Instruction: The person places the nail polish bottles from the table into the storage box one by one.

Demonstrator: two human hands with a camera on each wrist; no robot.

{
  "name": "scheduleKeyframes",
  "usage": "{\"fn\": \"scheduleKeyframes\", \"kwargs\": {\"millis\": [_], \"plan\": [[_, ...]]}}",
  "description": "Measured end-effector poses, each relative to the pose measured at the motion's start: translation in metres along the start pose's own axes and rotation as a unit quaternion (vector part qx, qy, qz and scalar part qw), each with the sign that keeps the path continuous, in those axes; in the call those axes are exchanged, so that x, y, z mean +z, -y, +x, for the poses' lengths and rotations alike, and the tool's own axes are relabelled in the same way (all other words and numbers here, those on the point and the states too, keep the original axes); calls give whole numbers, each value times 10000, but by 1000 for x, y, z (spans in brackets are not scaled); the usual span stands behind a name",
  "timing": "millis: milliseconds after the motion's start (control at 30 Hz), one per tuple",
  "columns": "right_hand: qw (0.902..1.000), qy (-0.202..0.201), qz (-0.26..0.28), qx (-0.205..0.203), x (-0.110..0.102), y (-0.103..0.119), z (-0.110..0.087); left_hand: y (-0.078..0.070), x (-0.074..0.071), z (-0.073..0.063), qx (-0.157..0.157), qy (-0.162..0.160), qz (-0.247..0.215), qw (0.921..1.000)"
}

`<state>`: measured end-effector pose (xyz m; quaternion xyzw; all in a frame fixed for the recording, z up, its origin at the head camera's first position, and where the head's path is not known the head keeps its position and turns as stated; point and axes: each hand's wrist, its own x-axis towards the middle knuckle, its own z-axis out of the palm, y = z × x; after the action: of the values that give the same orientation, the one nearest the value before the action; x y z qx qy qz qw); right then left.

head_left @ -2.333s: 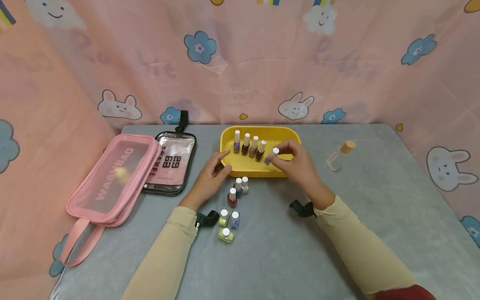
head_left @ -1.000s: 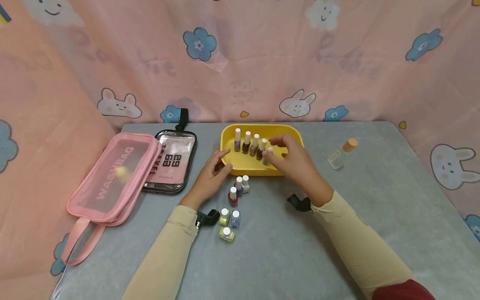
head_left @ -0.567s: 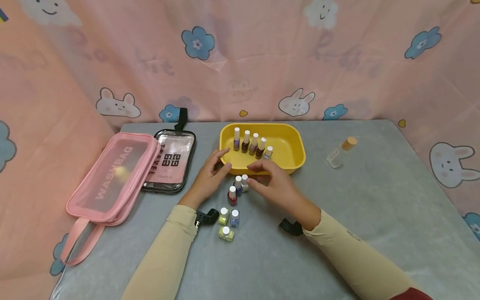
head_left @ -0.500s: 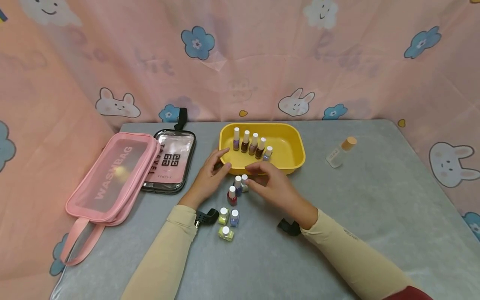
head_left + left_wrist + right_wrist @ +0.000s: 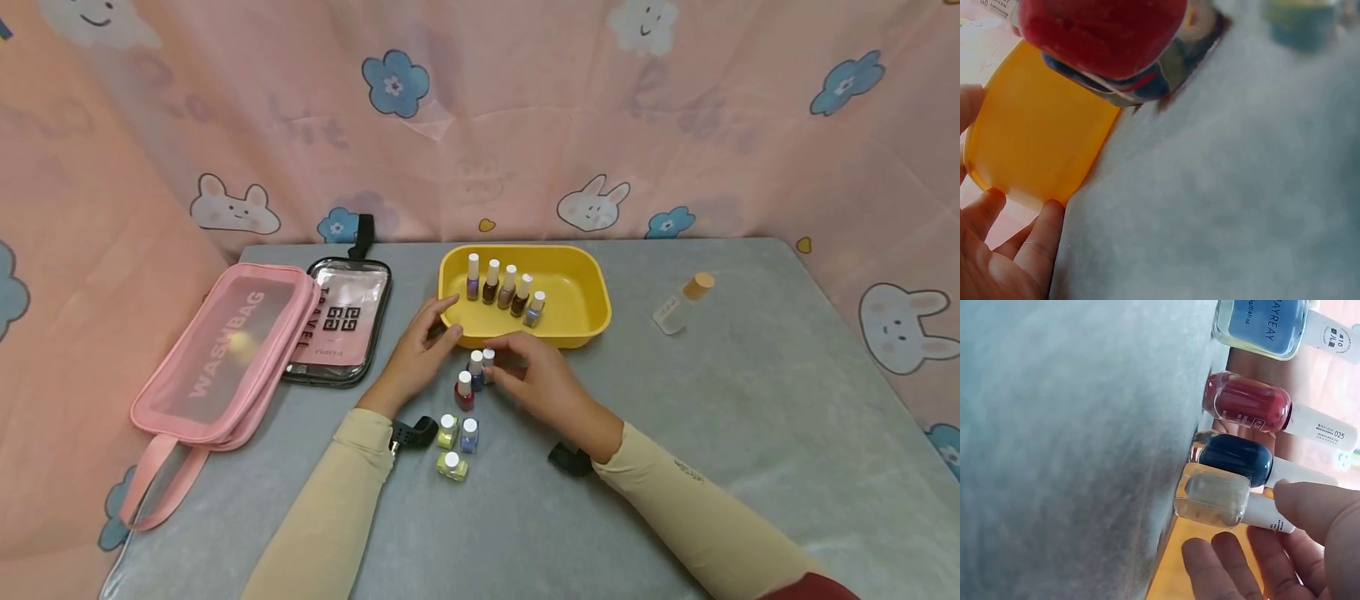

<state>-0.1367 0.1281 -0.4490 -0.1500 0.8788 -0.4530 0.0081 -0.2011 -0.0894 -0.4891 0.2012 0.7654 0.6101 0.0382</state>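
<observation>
My left hand [image 5: 412, 358] rests at the left end of the yellow tray [image 5: 570, 300], fingertips touching its rim and wall. Several white-capped nail polish bottles stand in the tray: purple [image 5: 472, 283], dark ones, mauve, and a light blue one [image 5: 533, 313]. In front of the tray, my right hand [image 5: 543, 379] pinches the white cap of a clear-whitish nail polish bottle [image 5: 1213, 499] between thumb and finger. This bottle stands beside a dark blue bottle [image 5: 1235, 459] and a red bottle [image 5: 1247, 403]. In the left wrist view the red bottle looms blurred close to the camera.
Nearer the front are two yellow-green polish bottles [image 5: 452, 467] and a blue one [image 5: 469, 436]. A frosted bottle with an orange-tan cap [image 5: 682, 304] lies at right. At left, a pink wash bag [image 5: 225, 358] overlaps a black-edged clear travel pouch [image 5: 345, 325].
My right hand set the light blue bottle down in the tray beside the others, let go, and moved toward me and left to the clear bottle's cap. The left hand stayed at the tray.
</observation>
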Motion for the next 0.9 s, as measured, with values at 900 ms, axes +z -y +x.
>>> {"fn": "scheduleKeyframes", "kwargs": {"millis": [900], "plan": [[9930, -590, -839, 594, -42, 29, -3, 0, 0, -1, -160, -15, 13, 9999]]}}
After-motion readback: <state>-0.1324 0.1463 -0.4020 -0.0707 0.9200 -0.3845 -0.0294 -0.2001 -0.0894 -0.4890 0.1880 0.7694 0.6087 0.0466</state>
